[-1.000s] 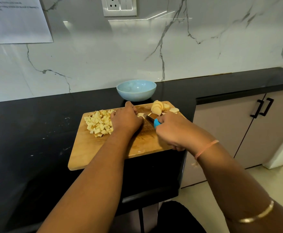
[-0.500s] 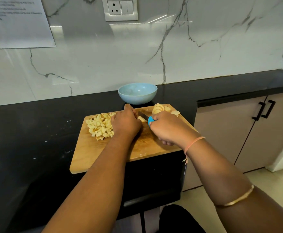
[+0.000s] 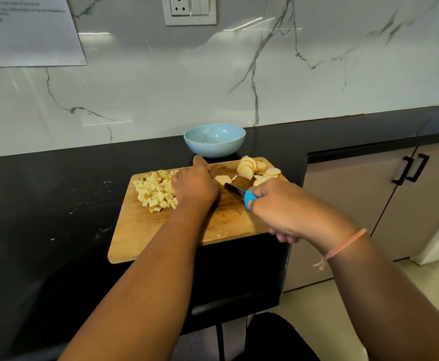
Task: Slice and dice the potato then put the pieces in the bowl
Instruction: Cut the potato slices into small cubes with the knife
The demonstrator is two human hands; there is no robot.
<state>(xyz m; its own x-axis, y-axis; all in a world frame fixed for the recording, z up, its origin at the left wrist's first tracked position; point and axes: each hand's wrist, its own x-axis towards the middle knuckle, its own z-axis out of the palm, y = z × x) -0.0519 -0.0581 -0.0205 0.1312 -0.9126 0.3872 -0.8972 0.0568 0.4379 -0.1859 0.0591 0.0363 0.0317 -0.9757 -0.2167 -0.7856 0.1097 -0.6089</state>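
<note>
A wooden cutting board (image 3: 161,230) lies on the black counter. A heap of diced potato (image 3: 154,190) sits at its left. Round potato slices (image 3: 252,169) are stacked at its far right corner. My left hand (image 3: 195,185) rests fingers-down on a pale potato piece (image 3: 223,179) in the middle of the board; its fingertips are hidden. My right hand (image 3: 278,207) grips the blue handle of a knife (image 3: 235,191), whose dark blade points toward the left hand, close to the potato piece. A light blue bowl (image 3: 214,140) stands just behind the board, with nothing visible inside.
The black counter (image 3: 57,204) ends in a front edge just below the board, which overhangs it slightly. A marble wall with a socket (image 3: 189,9) and a paper sheet (image 3: 31,29) rises behind. Cabinet doors with black handles (image 3: 411,168) stand at the right.
The knife has pulled back toward me and to the right, away from the left hand, showing more blade. The left hand stays on the potato piece.
</note>
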